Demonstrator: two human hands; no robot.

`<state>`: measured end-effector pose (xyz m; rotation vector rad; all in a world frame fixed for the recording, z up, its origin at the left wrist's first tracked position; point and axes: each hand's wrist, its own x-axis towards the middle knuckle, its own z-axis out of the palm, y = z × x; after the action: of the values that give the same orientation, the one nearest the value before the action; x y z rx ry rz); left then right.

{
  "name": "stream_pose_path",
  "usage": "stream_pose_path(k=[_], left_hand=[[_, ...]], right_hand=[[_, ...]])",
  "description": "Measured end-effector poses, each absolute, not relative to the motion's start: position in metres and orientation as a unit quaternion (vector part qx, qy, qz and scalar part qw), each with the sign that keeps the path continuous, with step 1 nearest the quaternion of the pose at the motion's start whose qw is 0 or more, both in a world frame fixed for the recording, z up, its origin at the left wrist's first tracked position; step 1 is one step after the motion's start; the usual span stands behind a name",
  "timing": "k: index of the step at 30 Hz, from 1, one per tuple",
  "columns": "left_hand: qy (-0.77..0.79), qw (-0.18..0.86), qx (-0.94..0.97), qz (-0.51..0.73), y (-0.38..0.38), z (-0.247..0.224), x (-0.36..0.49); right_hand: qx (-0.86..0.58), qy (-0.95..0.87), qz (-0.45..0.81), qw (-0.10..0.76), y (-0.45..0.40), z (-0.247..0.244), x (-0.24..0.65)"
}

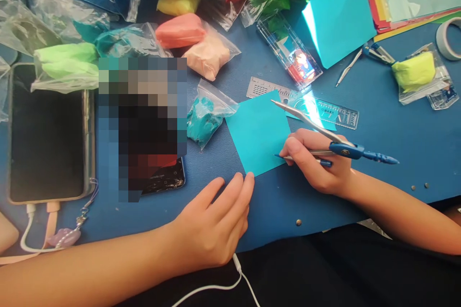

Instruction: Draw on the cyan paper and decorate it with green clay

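A square of turquoise paper (257, 132) lies tilted on the blue table. Over its right edge, my right hand (320, 160) grips a drawing compass (345, 150) with its legs spread. The bare metal leg points up and left above the paper, while the leg with the blue tip is pinched low between thumb and fingers, that tip over the paper. My left hand (219, 220) rests on the table with fingers stretched out, fingertips at the paper's lower left corner. A clear stencil ruler (334, 110) lies partly beneath the paper's top edge.
A bag of teal clay (204, 117) lies left of the paper. Several bagged clays (182, 31) crowd the back. Phones (46, 139) lie at left, one partly blurred out. At right are another compass (349, 68), yellow clay (414, 71) and a tape roll (440, 41).
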<state>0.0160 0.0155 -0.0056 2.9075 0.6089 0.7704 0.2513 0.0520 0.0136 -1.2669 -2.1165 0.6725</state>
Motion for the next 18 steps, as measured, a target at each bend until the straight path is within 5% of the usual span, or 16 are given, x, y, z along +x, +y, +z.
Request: stream_pose_path(k=[18], left_hand=[[0.196, 0.051, 0.947, 0.251, 0.0159, -0.0038, 0.0157]], right_hand=[[-0.485, -0.796, 0.172, 0.318, 0.0528, 0.0112, 0.2502]])
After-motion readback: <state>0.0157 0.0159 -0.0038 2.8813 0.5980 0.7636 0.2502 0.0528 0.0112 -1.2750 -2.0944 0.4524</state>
